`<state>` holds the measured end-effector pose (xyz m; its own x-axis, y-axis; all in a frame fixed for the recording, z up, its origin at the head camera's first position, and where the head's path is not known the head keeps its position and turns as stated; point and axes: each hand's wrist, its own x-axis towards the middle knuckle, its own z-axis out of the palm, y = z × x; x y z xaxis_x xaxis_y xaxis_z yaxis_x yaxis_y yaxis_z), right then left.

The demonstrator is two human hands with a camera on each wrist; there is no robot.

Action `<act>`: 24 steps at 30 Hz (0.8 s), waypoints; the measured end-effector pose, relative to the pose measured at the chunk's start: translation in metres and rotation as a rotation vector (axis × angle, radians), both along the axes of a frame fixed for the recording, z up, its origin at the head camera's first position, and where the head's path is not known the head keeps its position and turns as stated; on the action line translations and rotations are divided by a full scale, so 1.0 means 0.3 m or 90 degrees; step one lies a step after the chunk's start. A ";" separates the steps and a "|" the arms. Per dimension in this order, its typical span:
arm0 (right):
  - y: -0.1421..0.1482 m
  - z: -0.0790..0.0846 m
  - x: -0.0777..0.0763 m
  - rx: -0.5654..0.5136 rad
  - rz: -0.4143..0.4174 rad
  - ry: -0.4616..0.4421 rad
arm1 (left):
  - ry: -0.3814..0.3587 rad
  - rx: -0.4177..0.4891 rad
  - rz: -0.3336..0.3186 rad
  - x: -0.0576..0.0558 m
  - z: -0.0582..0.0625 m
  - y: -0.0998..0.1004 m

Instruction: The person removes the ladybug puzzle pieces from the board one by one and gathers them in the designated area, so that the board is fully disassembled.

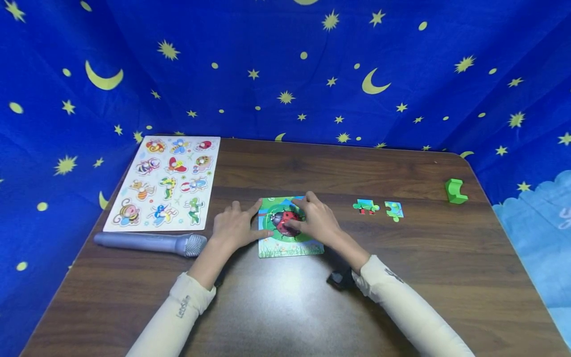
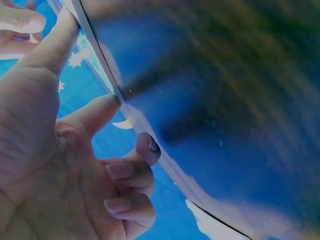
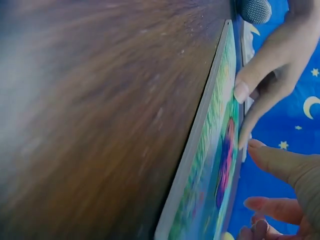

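Note:
A square ladybug jigsaw puzzle (image 1: 290, 233) lies on the table in front of me, with grass printed along its near edge. My left hand (image 1: 234, 225) is at its left side, index finger and thumb spread and touching the edge. My right hand (image 1: 322, 220) is over the upper right of the puzzle, hiding that part. Its thumb is over the ladybug and its index finger is near the far edge. In the right wrist view, the thumb (image 3: 275, 160) and fingers stand apart, with nothing visible between them. Two loose jigsaw pieces (image 1: 366, 207) (image 1: 394, 210) lie to the right.
A white insect peg board (image 1: 205, 198) lies at the back left, with a grey microphone (image 1: 147, 243) along its near edge. A green curved block (image 1: 455, 191) stands at the far right. Near my right wrist is a black object (image 1: 340, 279). A blue starry cloth (image 1: 250, 44) hangs behind the table.

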<state>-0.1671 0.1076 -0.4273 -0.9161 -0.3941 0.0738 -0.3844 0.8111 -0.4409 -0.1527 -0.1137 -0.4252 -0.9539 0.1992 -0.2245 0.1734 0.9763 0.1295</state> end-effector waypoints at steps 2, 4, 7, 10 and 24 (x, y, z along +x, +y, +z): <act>-0.022 -0.005 -0.006 0.013 0.017 -0.003 | 0.000 -0.004 0.000 -0.001 -0.001 0.000; -0.040 -0.008 -0.012 0.022 0.025 -0.008 | 0.001 -0.005 0.000 0.000 -0.001 0.000; -0.058 -0.010 -0.018 0.026 0.030 -0.022 | 0.005 -0.008 -0.005 -0.001 0.002 0.000; -0.070 -0.012 -0.024 0.033 0.030 -0.036 | 0.008 -0.011 -0.008 -0.001 0.003 0.001; -0.105 -0.018 -0.037 0.051 0.015 -0.074 | 0.008 -0.010 -0.011 -0.005 0.003 -0.002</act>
